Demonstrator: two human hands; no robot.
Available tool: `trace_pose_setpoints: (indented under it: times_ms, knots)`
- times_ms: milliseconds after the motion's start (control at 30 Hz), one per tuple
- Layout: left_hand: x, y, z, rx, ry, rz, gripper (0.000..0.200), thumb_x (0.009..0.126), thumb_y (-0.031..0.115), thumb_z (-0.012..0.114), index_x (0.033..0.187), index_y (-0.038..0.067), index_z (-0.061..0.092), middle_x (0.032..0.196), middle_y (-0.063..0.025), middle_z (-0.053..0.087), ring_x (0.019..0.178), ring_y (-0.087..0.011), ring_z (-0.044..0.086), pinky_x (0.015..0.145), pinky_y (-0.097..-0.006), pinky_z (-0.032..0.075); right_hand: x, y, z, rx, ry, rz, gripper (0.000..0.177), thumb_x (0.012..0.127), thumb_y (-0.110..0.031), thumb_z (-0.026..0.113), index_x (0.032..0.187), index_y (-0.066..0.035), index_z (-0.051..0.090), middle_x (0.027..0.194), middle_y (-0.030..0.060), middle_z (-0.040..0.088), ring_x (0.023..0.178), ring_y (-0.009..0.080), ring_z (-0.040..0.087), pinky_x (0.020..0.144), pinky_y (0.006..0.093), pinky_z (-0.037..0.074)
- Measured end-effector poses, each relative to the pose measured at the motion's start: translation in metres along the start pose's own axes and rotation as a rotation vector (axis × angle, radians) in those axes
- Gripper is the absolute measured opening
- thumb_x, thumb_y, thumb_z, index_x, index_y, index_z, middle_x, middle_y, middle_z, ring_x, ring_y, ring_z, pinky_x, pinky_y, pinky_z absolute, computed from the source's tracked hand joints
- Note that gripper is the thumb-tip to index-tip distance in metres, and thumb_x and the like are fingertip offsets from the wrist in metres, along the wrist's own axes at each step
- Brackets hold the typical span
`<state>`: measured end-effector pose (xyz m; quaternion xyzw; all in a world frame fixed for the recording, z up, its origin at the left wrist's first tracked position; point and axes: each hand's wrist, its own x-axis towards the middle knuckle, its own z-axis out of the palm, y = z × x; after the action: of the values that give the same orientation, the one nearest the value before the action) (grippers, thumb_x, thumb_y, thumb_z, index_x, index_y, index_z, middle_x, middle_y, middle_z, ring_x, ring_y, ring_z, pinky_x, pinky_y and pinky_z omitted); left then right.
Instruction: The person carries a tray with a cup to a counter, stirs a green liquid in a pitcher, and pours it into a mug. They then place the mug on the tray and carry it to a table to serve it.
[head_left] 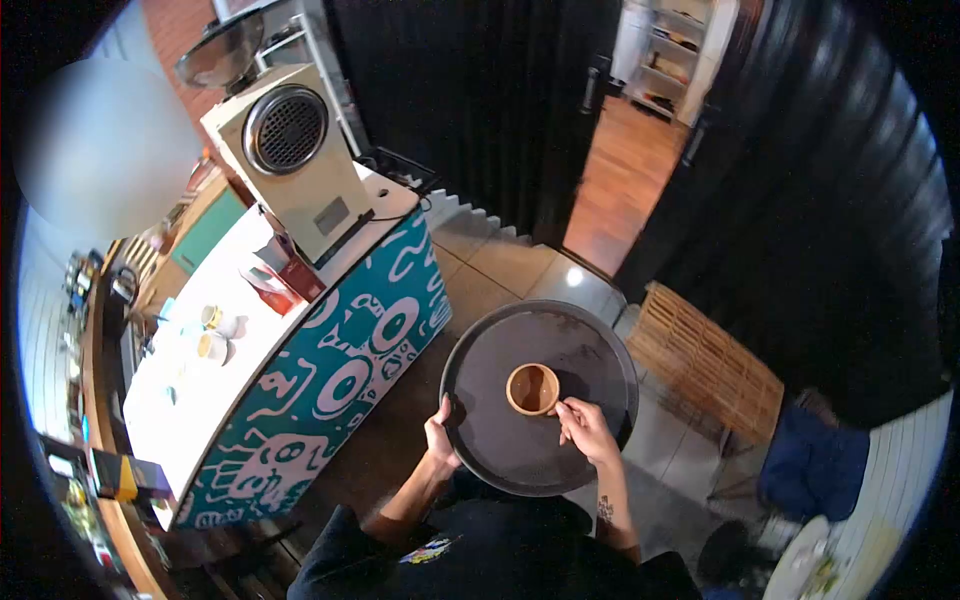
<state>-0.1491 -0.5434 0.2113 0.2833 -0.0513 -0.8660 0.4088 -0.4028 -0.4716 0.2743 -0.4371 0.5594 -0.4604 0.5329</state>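
A round dark tray (500, 455) is held level in front of my body. On it, near the middle, stands a brown cup (532, 390) with a dark inside; what it contains I cannot make out. My left hand (440, 435) grips the tray's left rim, thumb on top and the other fingers hidden below. My right hand (587, 430) is closed on the cup's handle, at the cup's lower right side. The cup's base appears to rest on the tray.
To the left runs a white-topped counter (190, 395) with a teal patterned front. A cream grinder (290, 160), red packages (285, 285) and small cups (212, 347) stand on it. A wooden slatted table (705, 360) and a blue cushion (815, 460) are at right. Black doors part onto a wooden floor (630, 185).
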Motion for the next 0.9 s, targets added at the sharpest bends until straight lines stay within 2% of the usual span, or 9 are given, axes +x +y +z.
trace_pose_setpoints:
  times_ms: [167, 267, 300, 367, 467, 567, 733, 800, 900]
  knots:
    - [0.058, 0.022, 0.039, -0.107, 0.098, 0.124, 0.063, 0.089, 0.049, 0.056, 0.131, 0.003, 0.050, 0.130, -0.0180, 0.054, 0.117, -0.0394, 0.052, 0.101, -0.0542, 0.039, 0.096, -0.029, -0.032, -0.025, -0.085, -0.003, 0.025, 0.100, -0.023, 0.052, 0.105, 0.000, 0.058, 0.061, -0.0018, 0.048, 0.051, 0.0055, 0.049, 0.047, 0.0241, 0.043]
    - [0.111, 0.037, 0.053, -0.103, 0.073, 0.182, 0.061, 0.090, 0.047, 0.056, 0.131, 0.003, 0.050, 0.129, -0.0174, 0.055, 0.115, -0.0383, 0.053, 0.100, -0.0534, 0.041, 0.151, -0.057, -0.068, -0.089, 0.090, -0.131, 0.020, 0.098, -0.019, 0.054, 0.107, -0.002, 0.057, 0.060, -0.0009, 0.050, 0.047, 0.0063, 0.048, 0.045, 0.0233, 0.041]
    - [0.129, 0.045, 0.061, -0.088, 0.076, 0.220, 0.061, 0.090, 0.047, 0.056, 0.131, 0.003, 0.050, 0.129, -0.0173, 0.055, 0.115, -0.0380, 0.053, 0.100, -0.0533, 0.042, 0.171, -0.060, -0.085, -0.152, 0.204, -0.121, 0.021, 0.097, -0.021, 0.057, 0.107, -0.002, 0.059, 0.065, -0.0001, 0.052, 0.055, 0.0073, 0.052, 0.051, 0.0258, 0.044]
    - [0.171, 0.063, 0.078, -0.051, 0.095, 0.246, 0.060, 0.090, 0.047, 0.056, 0.131, 0.003, 0.050, 0.128, -0.0170, 0.056, 0.114, -0.0376, 0.054, 0.100, -0.0530, 0.042, 0.216, -0.068, -0.121, -0.440, 0.420, -0.364, 0.023, 0.095, -0.021, 0.060, 0.107, -0.001, 0.060, 0.078, 0.0053, 0.055, 0.074, 0.0137, 0.056, 0.065, 0.0323, 0.046]
    - [0.215, 0.083, 0.116, -0.034, 0.206, 0.241, 0.060, 0.091, 0.045, 0.056, 0.132, 0.002, 0.049, 0.129, -0.0175, 0.055, 0.115, -0.0384, 0.054, 0.101, -0.0534, 0.041, 0.265, -0.085, -0.165, -0.691, 0.670, -0.431, 0.027, 0.095, -0.023, 0.057, 0.110, -0.001, 0.060, 0.106, 0.0147, 0.055, 0.096, 0.0280, 0.053, 0.083, 0.0389, 0.043]
    - [0.276, 0.108, 0.134, -0.024, 0.158, 0.240, 0.061, 0.091, 0.045, 0.056, 0.133, 0.001, 0.048, 0.130, -0.0185, 0.054, 0.117, -0.0395, 0.052, 0.101, -0.0542, 0.040, 0.337, -0.066, -0.213, -0.244, 0.524, -0.119, 0.044, 0.099, -0.031, 0.051, 0.133, -0.003, 0.049, 0.132, 0.0154, 0.051, 0.127, 0.0290, 0.043, 0.103, 0.0401, 0.036]
    - [0.346, 0.132, 0.151, -0.044, 0.121, 0.239, 0.058, 0.093, 0.042, 0.053, 0.134, 0.002, 0.047, 0.134, -0.0171, 0.051, 0.121, -0.0356, 0.050, 0.103, -0.0484, 0.041, 0.441, -0.048, -0.241, 0.013, 0.408, 0.068, 0.058, 0.099, -0.040, 0.050, 0.140, 0.000, 0.040, 0.141, 0.0131, 0.043, 0.127, 0.0204, 0.042, 0.105, 0.0332, 0.033]
    - [0.369, 0.144, 0.165, -0.033, 0.268, 0.238, 0.058, 0.093, 0.042, 0.053, 0.135, 0.002, 0.046, 0.135, -0.0167, 0.051, 0.121, -0.0354, 0.050, 0.102, -0.0472, 0.041, 0.480, -0.046, -0.242, 0.020, 0.434, 0.123, 0.061, 0.099, -0.041, 0.049, 0.141, 0.001, 0.038, 0.141, 0.0125, 0.043, 0.127, 0.0201, 0.042, 0.105, 0.0319, 0.032]
    - [0.422, 0.177, 0.174, -0.060, 0.397, 0.296, 0.058, 0.095, 0.041, 0.050, 0.137, 0.001, 0.045, 0.136, -0.0151, 0.050, 0.117, -0.0332, 0.051, 0.100, -0.0430, 0.042, 0.552, -0.066, -0.237, -0.089, 0.349, -0.002, 0.051, 0.100, -0.039, 0.047, 0.127, 0.004, 0.053, 0.128, 0.0086, 0.055, 0.119, 0.0174, 0.048, 0.101, 0.0311, 0.036]
